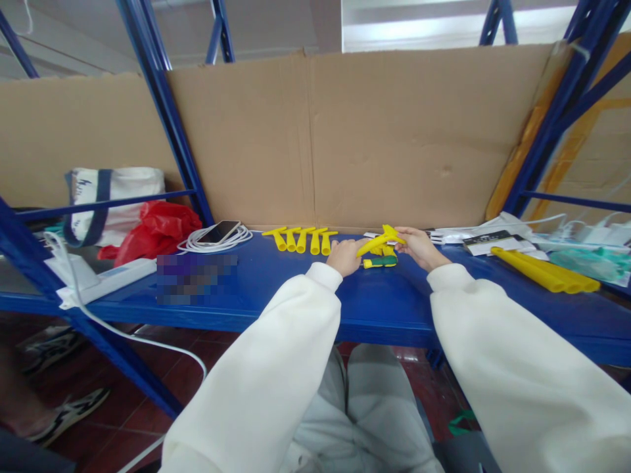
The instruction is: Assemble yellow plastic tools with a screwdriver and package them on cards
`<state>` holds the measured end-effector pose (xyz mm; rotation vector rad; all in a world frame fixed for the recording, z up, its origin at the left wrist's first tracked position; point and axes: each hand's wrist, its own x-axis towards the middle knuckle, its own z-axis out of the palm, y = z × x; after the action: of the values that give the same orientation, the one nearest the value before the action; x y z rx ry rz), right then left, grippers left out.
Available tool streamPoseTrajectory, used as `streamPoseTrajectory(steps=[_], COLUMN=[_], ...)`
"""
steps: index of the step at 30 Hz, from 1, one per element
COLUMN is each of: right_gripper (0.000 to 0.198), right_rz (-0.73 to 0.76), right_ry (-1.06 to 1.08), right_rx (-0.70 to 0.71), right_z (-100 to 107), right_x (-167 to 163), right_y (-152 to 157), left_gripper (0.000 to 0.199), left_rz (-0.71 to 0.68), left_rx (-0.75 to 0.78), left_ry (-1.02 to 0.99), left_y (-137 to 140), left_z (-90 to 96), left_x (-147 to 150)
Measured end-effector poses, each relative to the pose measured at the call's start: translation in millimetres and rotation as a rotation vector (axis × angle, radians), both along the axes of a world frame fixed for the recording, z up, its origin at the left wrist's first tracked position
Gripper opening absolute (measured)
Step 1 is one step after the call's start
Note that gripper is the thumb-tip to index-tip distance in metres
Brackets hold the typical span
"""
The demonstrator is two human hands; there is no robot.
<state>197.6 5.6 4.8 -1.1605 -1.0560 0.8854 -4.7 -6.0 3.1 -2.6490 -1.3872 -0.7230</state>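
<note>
A yellow plastic piece with a tapered tubular handle and a wider head [372, 244] lies between my two hands, tilted up to the right. Closed around its lower handle end is my left hand [345, 257]. My right hand [418, 248] pinches the head at its right side. Just below, a green and yellow screwdriver [383, 261] rests on the blue shelf [276, 282]. More yellow material shows behind the held piece, partly hidden. To the left of my hands stands a row of several similar yellow T-shaped pieces [301, 240].
Long yellow tubes [547, 270] and plastic bags [586, 259] lie at right. A phone [221, 232] on a coiled white cable, a power strip [116, 279] and a red bag [160, 230] sit at left. Cardboard [394, 138] closes the back. Another person's shoe [73, 414] is lower left.
</note>
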Motion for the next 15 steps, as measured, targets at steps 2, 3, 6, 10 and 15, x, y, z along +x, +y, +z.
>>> streamPoseTrajectory(steps=[2, 3, 6, 10, 15], right_gripper=[0.011, 0.012, 0.013, 0.023, 0.017], right_rz=[0.059, 0.095, 0.212, 0.34, 0.159], right_ry=[-0.029, -0.053, -0.14, -0.179, -0.265], right_rx=[-0.013, -0.015, -0.018, -0.015, 0.036], right_z=[0, -1, -2, -4, -4], right_x=[-2, -4, -9, -13, 0], right_y=[-1, -2, -5, -7, 1], left_gripper=[0.058, 0.058, 0.057, 0.051, 0.046], left_rz=[0.005, 0.001, -0.03, -0.056, -0.053], left_rx=[-0.006, -0.009, -0.027, -0.046, -0.042], left_ry=[-0.003, -0.011, -0.054, -0.117, -0.159], left_y=[0, 1, 6, 11, 15], left_z=[-0.9, -2.0, -6.4, -10.1, -13.2], left_x=[1, 1, 2, 2, 2])
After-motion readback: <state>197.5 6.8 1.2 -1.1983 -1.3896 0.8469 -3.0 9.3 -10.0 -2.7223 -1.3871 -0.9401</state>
